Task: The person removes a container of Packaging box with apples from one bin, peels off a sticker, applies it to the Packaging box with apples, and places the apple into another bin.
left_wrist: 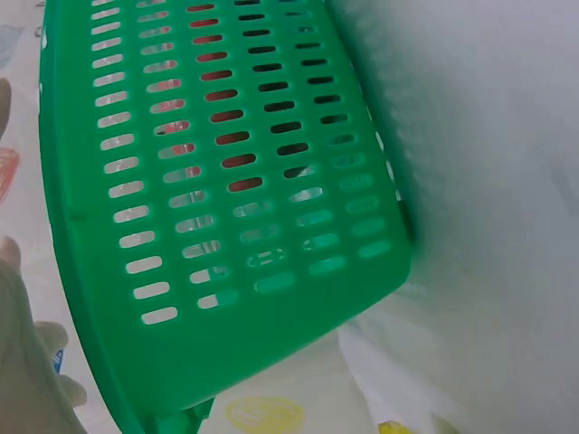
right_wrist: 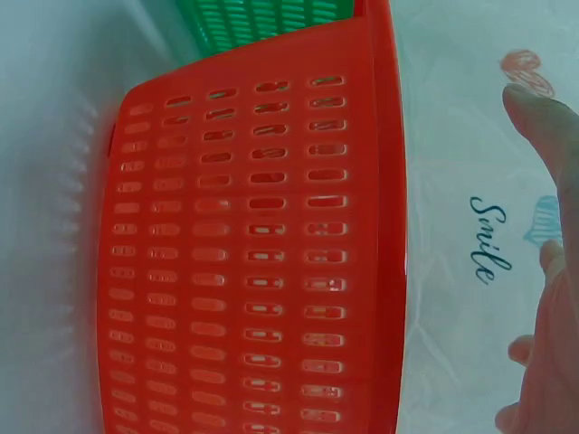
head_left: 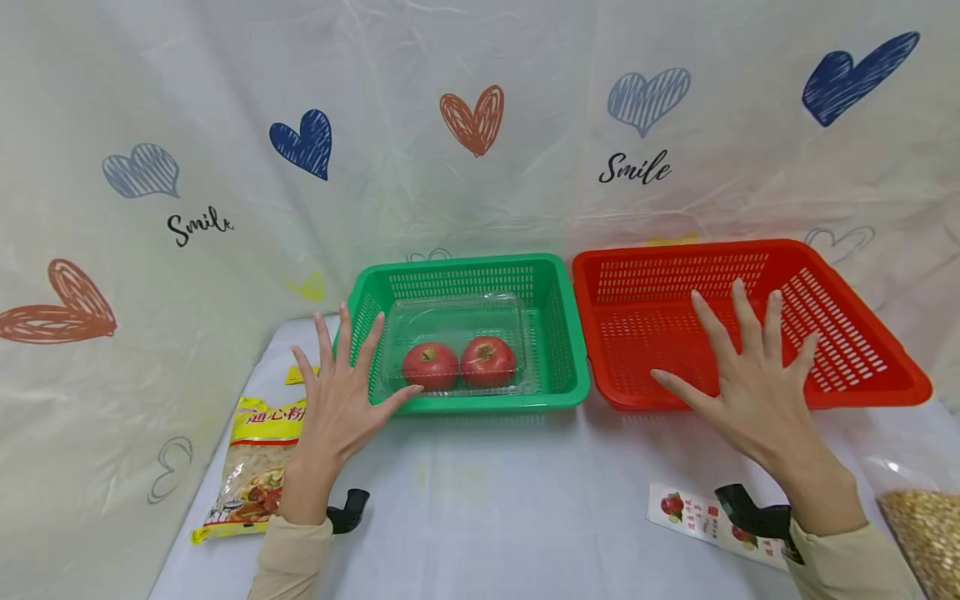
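My left hand, fingers spread and straight, hovers over the left front corner of the green basket and holds nothing. Inside that basket lies a clear plastic box with two red apples showing at its front. In the left wrist view, the green basket's slotted side fills the middle. My right hand is spread wide too, above the front of the red basket, with nothing in it. The right wrist view shows the red basket's slotted wall beside the fingers.
A yellow-topped bag of pasta lies left, partly behind the left forearm. At the right are a white printed card, partly under the right wrist strap, and a bag of yellow grains. A heart-printed cloth hangs behind the baskets.
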Action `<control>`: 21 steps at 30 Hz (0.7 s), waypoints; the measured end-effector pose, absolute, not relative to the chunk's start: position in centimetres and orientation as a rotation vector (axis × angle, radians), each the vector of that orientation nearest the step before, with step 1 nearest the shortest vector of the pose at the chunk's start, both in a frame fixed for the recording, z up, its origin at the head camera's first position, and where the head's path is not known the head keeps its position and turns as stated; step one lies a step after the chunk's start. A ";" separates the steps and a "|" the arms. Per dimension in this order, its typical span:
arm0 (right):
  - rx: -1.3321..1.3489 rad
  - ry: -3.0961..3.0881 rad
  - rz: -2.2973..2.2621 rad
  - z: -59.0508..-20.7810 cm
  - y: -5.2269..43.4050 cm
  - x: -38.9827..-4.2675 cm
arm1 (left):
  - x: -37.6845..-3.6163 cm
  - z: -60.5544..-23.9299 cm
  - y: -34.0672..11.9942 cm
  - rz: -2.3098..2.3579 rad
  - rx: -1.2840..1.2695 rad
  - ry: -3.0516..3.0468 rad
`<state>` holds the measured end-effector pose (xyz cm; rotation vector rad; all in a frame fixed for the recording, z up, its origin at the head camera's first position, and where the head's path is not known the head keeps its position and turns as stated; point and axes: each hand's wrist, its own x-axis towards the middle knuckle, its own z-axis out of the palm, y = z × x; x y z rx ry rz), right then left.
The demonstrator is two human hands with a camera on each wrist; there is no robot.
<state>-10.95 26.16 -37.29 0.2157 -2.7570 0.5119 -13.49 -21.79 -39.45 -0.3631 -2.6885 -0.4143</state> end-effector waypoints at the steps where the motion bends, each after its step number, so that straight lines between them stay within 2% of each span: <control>1: 0.219 -2.757 0.513 -37.3 26.1 -10.9 | -13.5 -39.5 -21.8 -0.418 -0.365 -2.691; 8: 0.303 -2.693 0.656 -36.3 24.3 -10.2 | -13.0 -40.0 -22.5 -0.548 -0.291 -2.750; 21: 0.650 -2.499 1.233 -32.9 16.6 -9.1 | -12.2 -41.4 -23.5 -0.957 -0.058 -2.723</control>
